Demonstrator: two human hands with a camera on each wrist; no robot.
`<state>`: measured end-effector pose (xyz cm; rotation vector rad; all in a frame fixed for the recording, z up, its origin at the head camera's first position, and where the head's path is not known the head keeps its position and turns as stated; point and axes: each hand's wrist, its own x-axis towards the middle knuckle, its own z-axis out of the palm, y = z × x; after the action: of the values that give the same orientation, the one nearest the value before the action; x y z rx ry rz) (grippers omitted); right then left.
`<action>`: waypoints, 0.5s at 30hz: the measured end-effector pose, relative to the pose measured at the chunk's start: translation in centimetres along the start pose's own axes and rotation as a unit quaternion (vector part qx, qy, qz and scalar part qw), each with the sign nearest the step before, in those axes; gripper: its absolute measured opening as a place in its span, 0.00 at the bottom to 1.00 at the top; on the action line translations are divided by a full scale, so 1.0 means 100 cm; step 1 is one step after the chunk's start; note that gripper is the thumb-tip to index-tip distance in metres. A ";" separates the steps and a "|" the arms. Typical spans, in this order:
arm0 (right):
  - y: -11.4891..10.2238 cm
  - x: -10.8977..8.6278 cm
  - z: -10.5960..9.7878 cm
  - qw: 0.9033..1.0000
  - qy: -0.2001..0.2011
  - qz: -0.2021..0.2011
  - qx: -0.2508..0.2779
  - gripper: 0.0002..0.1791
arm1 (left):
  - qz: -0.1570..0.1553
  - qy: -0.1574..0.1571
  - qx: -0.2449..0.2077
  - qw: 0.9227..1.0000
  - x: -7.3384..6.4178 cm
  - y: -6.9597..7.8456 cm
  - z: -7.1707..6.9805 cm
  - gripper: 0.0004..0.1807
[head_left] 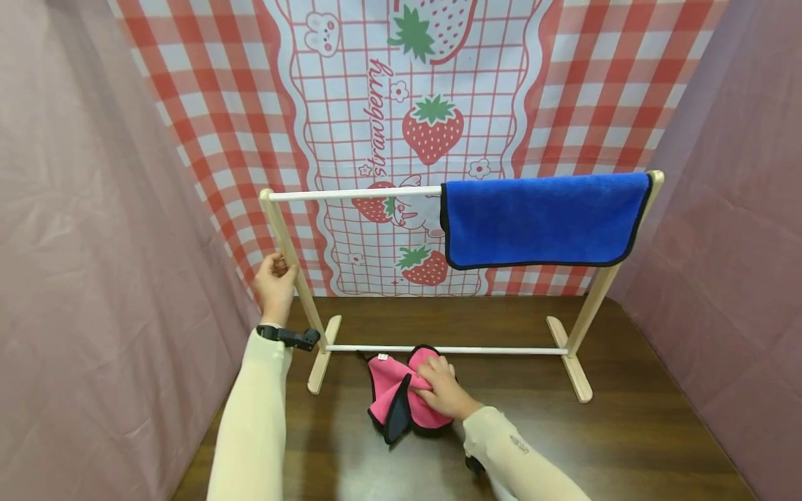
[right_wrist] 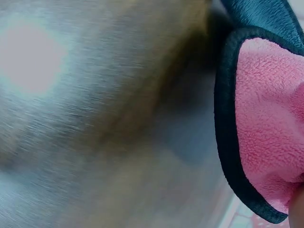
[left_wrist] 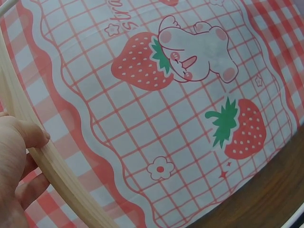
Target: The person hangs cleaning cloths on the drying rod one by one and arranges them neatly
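A wooden rack with white rails carries a blue towel [head_left: 545, 219] with black edging, folded over the right part of its top rail. My left hand [head_left: 276, 282] holds the rack's left post [head_left: 305, 292]; in the left wrist view the thumb lies across the post [left_wrist: 61, 173] and other fingers reach behind it. Low in front of the bottom rail, my right hand [head_left: 443, 387] grips a crumpled pink towel [head_left: 387, 379] with a black border and a dark underside. The right wrist view shows the pink towel [right_wrist: 268, 114], with only a sliver of finger at the edge.
The rack's feet [head_left: 576, 372] stand on a brown wooden table [head_left: 501, 445]. Behind hangs a red-checked strawberry cloth [head_left: 351, 118]. Pink curtains [head_left: 94, 243] close off both sides. The white top rail [head_left: 357, 194] is bare left of the blue towel.
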<state>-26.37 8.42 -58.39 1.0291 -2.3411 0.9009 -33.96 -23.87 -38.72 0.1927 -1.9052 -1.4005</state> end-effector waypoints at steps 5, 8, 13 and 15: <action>-0.007 0.017 -0.011 1.000 -0.010 -0.021 -0.008 0.17 | 0.000 0.000 -0.005 1.000 -0.001 0.000 -0.001 0.15; -0.011 0.026 -0.017 0.999 -0.005 -0.039 -0.015 0.17 | 0.000 -0.001 -0.008 1.000 -0.001 0.001 -0.001 0.15; -0.017 0.040 -0.027 0.997 0.010 -0.069 -0.015 0.16 | 0.001 -0.001 -0.014 1.000 0.000 0.000 -0.001 0.15; -0.019 0.045 -0.031 0.997 0.013 -0.080 -0.015 0.16 | 0.001 -0.002 -0.019 1.000 0.000 0.001 -0.001 0.15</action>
<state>-27.42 7.42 -52.80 1.1674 -2.2076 0.8102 -33.86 -23.89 -38.68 0.1701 -1.8808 -1.4358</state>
